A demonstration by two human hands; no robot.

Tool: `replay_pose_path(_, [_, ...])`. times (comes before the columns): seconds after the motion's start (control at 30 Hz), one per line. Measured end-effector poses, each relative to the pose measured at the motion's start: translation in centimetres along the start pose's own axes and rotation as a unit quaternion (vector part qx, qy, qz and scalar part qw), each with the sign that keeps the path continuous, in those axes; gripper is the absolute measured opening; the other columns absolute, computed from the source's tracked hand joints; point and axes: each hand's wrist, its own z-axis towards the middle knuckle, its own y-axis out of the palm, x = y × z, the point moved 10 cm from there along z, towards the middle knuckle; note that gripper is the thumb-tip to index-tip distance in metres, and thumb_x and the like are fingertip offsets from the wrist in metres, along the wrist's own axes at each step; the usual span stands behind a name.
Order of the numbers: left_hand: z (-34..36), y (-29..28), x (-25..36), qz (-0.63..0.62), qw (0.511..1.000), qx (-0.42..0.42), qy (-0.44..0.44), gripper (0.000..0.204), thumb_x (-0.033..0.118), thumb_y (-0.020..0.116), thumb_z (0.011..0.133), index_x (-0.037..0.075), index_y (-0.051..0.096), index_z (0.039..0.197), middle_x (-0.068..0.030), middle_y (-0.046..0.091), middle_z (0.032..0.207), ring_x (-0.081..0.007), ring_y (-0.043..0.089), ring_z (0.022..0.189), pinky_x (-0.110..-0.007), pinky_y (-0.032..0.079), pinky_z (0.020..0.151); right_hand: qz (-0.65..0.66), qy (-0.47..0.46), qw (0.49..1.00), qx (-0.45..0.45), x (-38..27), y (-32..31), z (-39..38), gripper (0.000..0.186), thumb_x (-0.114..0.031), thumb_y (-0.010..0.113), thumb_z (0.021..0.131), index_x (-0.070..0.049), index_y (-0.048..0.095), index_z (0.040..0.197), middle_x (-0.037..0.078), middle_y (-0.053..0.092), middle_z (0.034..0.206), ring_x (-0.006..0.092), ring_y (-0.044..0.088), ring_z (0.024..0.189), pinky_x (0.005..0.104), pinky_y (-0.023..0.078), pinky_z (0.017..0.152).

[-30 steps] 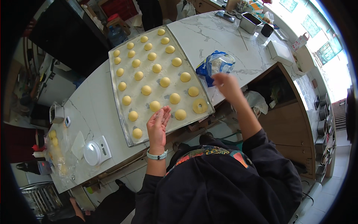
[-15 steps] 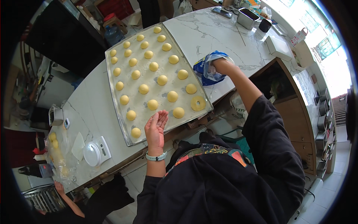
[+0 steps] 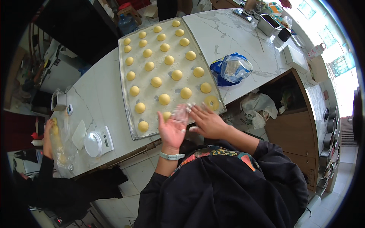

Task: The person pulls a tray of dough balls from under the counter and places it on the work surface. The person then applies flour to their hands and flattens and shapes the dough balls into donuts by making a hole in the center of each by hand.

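My left hand [image 3: 173,127] is open, palm up, over the near edge of a large metal tray [image 3: 152,110]. White powder coats its fingers. My right hand [image 3: 209,123] is open too, palm down, its powdery fingertips at the left hand's fingers. Rows of round yellow dough balls [image 3: 186,93] sit on the powder-dusted tray; my left hand partly covers one near the front edge. A flattened dough ring [image 3: 207,99] with a hole lies at the tray's near right corner, just beyond my right hand. Right of the tray stands an opened blue bag [image 3: 232,70] of white powder.
A white kitchen scale [image 3: 97,144] and a pale flat scraper [image 3: 79,135] lie on the counter at left. Beyond them a co-worker's hand [image 3: 49,125] touches dough under plastic. A metal tin [image 3: 268,24] and a white box [image 3: 295,59] stand at right.
My right hand has come out of the blue bag and moved left to meet my left hand. The left hand has turned palm up. The co-worker's hand has moved farther away onto the dough.
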Motion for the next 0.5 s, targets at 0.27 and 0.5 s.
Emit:
replay_pose_path(0.27, [-3.1, -1.9, 8.1, 0.056, 0.981, 0.065, 0.176, 0.07, 0.047, 0.038, 0.092, -0.008, 0.025, 0.134, -0.0221, 0.03, 0.139, -0.0289, 0.03, 0.131, -0.04, 0.026, 0.108, -0.025, -0.03, 0.997, -0.063, 1.2, 3.9, 1.4, 0.07, -0.054, 0.031, 0.09, 0.003, 0.037, 0.13, 0.017, 0.036, 0.138, 0.0272, 0.028, 0.132, 0.0464, 0.012, 0.109])
replay_pose_path(0.5, [-3.5, -3.5, 7.4, 0.056, 0.982, 0.084, 0.16, 0.055, 0.033, 0.037, 0.094, -0.007, 0.031, 0.13, -0.0218, 0.036, 0.136, -0.0291, 0.036, 0.127, -0.041, 0.029, 0.108, -0.044, -0.02, 0.994, -0.1, 1.0, 4.4, 1.4, 0.073, -0.057, 0.028, 0.09, 0.002, 0.03, 0.134, 0.017, 0.031, 0.14, 0.027, 0.024, 0.133, 0.0484, 0.007, 0.109])
